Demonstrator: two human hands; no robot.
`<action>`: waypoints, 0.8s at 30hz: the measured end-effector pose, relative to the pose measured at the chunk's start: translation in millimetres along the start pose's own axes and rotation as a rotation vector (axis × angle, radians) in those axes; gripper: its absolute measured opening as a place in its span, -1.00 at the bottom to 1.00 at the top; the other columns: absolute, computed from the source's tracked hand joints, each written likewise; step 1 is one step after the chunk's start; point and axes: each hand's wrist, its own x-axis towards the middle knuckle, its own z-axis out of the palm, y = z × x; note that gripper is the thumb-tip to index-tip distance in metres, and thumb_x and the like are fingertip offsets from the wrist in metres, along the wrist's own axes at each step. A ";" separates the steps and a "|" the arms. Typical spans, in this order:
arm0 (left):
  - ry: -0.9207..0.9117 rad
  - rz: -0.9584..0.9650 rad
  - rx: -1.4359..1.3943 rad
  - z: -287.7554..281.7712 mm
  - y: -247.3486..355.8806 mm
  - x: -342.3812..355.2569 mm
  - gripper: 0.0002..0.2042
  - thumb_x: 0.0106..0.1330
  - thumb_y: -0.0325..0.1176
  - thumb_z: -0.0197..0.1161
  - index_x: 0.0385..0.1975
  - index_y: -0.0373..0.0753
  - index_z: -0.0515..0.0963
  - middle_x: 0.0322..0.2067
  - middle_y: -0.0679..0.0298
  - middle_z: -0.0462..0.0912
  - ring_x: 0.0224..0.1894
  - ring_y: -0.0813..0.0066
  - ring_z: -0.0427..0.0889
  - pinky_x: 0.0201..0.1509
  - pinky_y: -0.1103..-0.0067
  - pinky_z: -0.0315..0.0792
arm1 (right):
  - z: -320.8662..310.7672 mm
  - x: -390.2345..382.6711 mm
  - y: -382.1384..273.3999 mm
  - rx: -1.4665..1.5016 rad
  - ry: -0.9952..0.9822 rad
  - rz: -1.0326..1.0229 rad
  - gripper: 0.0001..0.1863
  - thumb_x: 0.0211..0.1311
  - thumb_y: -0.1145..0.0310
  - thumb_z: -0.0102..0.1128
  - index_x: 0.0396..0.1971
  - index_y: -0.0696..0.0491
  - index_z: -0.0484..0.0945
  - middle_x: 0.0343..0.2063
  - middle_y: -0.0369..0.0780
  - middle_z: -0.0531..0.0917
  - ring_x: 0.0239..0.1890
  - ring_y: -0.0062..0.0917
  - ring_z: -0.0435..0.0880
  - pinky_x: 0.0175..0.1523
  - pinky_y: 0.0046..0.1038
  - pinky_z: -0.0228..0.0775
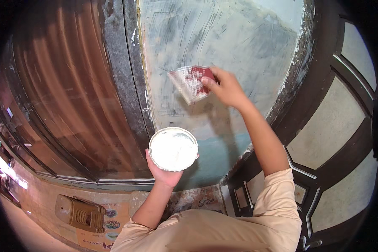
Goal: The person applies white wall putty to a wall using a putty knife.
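Grasping a red putty spreader (194, 82) at the view's twelve o'clock, the right hand (226, 88) faced the wall (239, 46); the left hand (166, 176) cupped a tub (173, 128) of white paste (173, 149) toward seven o'clock.

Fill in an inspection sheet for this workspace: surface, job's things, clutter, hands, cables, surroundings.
Surface: upright wall, patchy grey-white with dark streaks, blue-green lower down.
Job's things: red scraper, smeared white, blurred, contact with the wall unclear; round tub of white paste.
Clutter: brown plastic item and printed cardboard on the floor.
Hands: left hand holds the tub from below; right hand grips the scraper.
Cables: nothing seen.
Surroundings: brown curtain at left; dark door with pale panels at right.
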 end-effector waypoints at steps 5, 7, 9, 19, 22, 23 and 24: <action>0.092 0.031 0.015 -15.1 3.1 -2.1 -0.25 0.36 0.34 -0.15 0.45 0.01 0.24 0.46 0.15 0.21 0.45 -0.19 0.19 0.34 -0.47 -0.02 | -60.6 71.5 -3.0 -0.496 0.367 -0.127 -0.69 0.35 0.15 0.23 -0.13 0.09 0.60 -0.35 -0.02 0.71 -0.24 -0.05 0.70 -0.13 -0.17 0.50; 0.115 0.057 0.034 -24.3 6.0 -2.7 -0.24 0.36 0.34 -0.15 0.45 0.00 0.24 0.46 0.13 0.21 0.45 -0.20 0.18 0.33 -0.48 -0.02 | -90.6 76.7 -8.7 -0.360 0.481 -0.146 -0.68 0.37 0.15 0.21 -0.09 0.08 0.61 -0.31 -0.03 0.73 -0.22 -0.07 0.70 -0.10 -0.20 0.50; 0.051 0.030 0.076 -25.0 9.4 -6.3 -0.25 0.36 0.38 -0.18 0.43 0.03 0.28 0.43 0.25 0.27 0.45 -0.06 0.24 0.41 -0.25 0.13 | -92.8 66.7 -14.6 -0.256 0.421 -0.005 -0.67 0.38 0.12 0.20 -0.07 0.06 0.62 -0.26 -0.05 0.74 -0.19 -0.09 0.71 -0.08 -0.23 0.50; 0.074 0.009 0.028 -23.3 1.8 -7.0 -0.25 0.38 0.35 -0.19 0.44 0.01 0.25 0.46 0.14 0.22 0.44 -0.20 0.21 0.30 -0.48 0.03 | -88.5 98.1 -1.8 -0.594 0.355 -0.179 -0.63 0.39 0.05 0.21 -0.10 0.07 0.60 -0.31 -0.01 0.71 -0.24 -0.06 0.68 -0.11 -0.17 0.47; 0.101 0.022 0.029 -28.1 0.6 -8.8 -0.24 0.37 0.35 -0.19 0.46 0.02 0.22 0.47 0.13 0.19 0.45 -0.22 0.19 0.31 -0.49 0.00 | -162.0 107.0 -6.2 -0.335 0.423 -0.091 -0.59 0.42 0.09 0.23 -0.01 0.14 0.61 -0.31 -0.15 0.75 -0.26 -0.54 0.70 -0.08 -0.43 0.51; 0.097 0.019 0.026 -28.6 -0.2 -8.9 -0.24 0.37 0.35 -0.19 0.46 0.02 0.22 0.47 0.13 0.19 0.45 -0.22 0.19 0.31 -0.49 0.00 | -163.7 107.1 -3.4 -0.340 0.424 -0.093 -0.59 0.42 0.09 0.23 -0.01 0.14 0.61 -0.31 -0.15 0.75 -0.26 -0.54 0.70 -0.08 -0.43 0.51; 0.082 0.017 -0.005 -28.7 0.2 -9.4 -0.25 0.37 0.35 -0.19 0.46 0.02 0.23 0.47 0.13 0.19 0.45 -0.22 0.19 0.32 -0.49 0.00 | -161.3 107.6 -1.4 -0.238 0.374 -0.176 -0.61 0.41 0.09 0.21 -0.01 0.11 0.60 -0.32 -0.08 0.74 -0.25 -0.29 0.69 -0.08 -0.30 0.50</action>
